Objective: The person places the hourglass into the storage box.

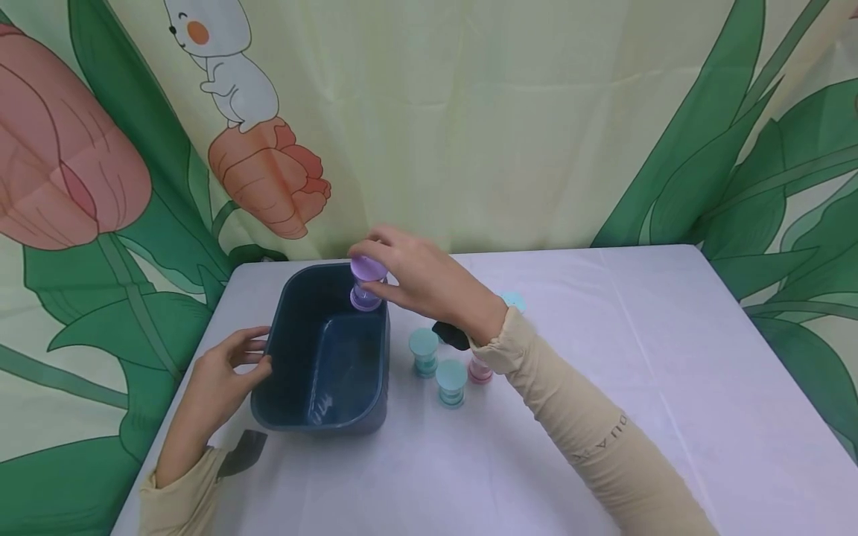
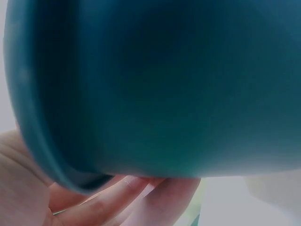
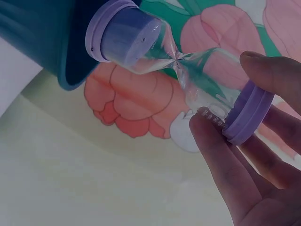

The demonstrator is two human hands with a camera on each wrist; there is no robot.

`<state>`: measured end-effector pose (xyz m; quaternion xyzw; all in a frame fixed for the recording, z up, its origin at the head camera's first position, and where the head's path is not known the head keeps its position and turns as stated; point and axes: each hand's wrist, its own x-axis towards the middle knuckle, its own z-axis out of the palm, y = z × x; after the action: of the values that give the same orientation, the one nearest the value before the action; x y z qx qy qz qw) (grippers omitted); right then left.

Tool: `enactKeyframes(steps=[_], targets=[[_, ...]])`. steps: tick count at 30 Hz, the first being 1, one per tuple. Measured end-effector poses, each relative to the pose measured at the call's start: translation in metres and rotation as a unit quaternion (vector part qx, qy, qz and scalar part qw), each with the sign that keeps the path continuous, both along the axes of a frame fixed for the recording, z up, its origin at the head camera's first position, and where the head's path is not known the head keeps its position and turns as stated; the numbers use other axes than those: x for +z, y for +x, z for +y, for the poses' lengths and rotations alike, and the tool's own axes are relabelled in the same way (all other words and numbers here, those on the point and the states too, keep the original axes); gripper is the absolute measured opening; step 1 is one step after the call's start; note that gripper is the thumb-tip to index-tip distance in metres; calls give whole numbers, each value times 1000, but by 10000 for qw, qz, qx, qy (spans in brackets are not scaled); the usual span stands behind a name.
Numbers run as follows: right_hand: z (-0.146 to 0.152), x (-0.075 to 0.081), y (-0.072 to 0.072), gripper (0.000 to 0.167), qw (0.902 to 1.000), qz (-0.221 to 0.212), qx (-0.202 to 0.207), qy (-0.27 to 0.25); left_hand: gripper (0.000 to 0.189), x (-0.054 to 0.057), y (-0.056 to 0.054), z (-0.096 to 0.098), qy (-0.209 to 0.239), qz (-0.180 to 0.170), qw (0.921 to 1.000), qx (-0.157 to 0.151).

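Note:
A purple-capped hourglass [image 1: 365, 283] is pinched at its upper cap by my right hand [image 1: 418, 275]. It is held over the far right corner of a dark blue bin [image 1: 385, 372], its lower cap just inside the rim. In the right wrist view, the hourglass [image 3: 176, 61] has clear bulbs, with purple sand in the one nearer the bin. At the bin's left side, my left hand [image 1: 224, 372] touches the rim with its thumb, fingers spread along the wall. The left wrist view shows those fingers [image 2: 160, 202] against the bin's outer wall [image 2: 188, 94].
Right of the bin stand two teal hourglasses [image 1: 424, 350] [image 1: 452, 382]. A pink one [image 1: 480, 370] and a light blue cap [image 1: 513, 300] are partly hidden by my right arm. A white cloth covers the table [image 1: 603, 335], backed by a printed curtain [image 1: 469, 112].

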<state>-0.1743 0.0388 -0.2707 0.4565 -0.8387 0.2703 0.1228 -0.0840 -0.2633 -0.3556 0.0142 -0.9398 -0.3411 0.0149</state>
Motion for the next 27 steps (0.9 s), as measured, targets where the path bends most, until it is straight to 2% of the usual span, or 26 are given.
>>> enactKeyframes(steps=[10,27], targets=[[-23,5,-4,42,9993,-124,75,332,49,-1,0,0,-31,67,10000,1],[-53,-5,-11,42,9949,112,126,990,48,-2,-1,0,1,138,9999,22]])
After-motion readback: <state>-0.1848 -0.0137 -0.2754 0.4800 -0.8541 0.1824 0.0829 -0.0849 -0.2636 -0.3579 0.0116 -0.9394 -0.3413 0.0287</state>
